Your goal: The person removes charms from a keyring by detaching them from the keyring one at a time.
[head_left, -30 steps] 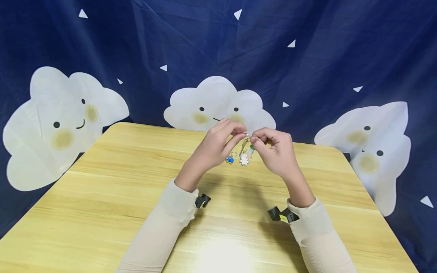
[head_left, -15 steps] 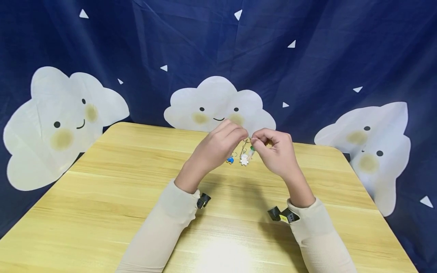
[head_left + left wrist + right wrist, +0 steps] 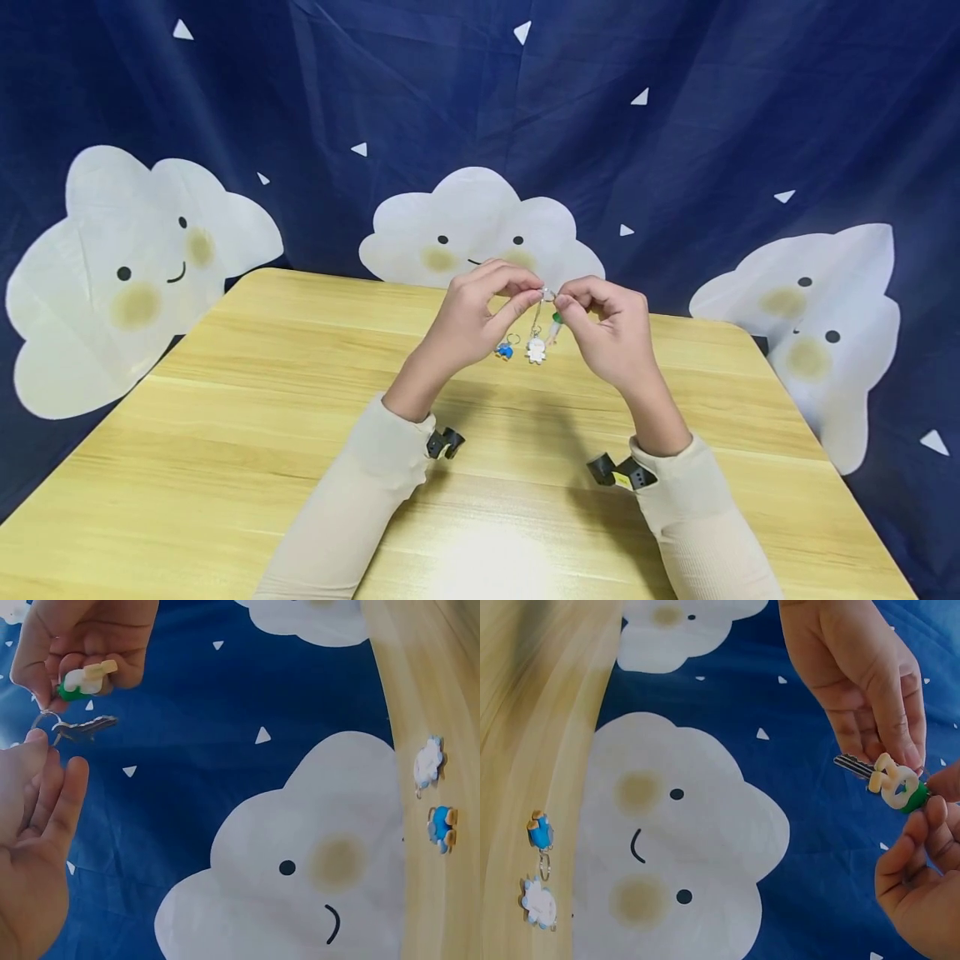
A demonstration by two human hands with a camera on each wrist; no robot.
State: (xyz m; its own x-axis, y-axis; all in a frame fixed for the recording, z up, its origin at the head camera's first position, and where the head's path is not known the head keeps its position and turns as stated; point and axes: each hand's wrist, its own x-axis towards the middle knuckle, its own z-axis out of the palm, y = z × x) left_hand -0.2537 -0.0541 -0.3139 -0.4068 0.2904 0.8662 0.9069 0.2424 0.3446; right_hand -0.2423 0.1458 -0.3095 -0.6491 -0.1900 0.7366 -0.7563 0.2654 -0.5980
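Note:
My left hand (image 3: 480, 312) and right hand (image 3: 606, 321) meet above the table, thumbs and fingers pinching opposite sides of a small metal key ring (image 3: 46, 716). A key (image 3: 853, 766) hangs by the ring. Under the right fingers dangles a keychain figure with a green top and a white-and-cream body (image 3: 82, 679). Where exactly the figure joins the ring is hidden by fingertips. On the tabletop below lie a white charm (image 3: 536, 350) and a blue charm (image 3: 505, 351) with its own ring (image 3: 545, 865); neither is touched.
The wooden table (image 3: 300, 417) reaches back to a dark blue curtain (image 3: 480, 83) printed with white clouds and triangles. Black wrist cameras (image 3: 622, 472) sit at both cuffs.
Half a second ago the left fingers covered more of the ring; now they are lifted and the ring shows between both hands. The right hand has shifted slightly right. The table charms stay put.

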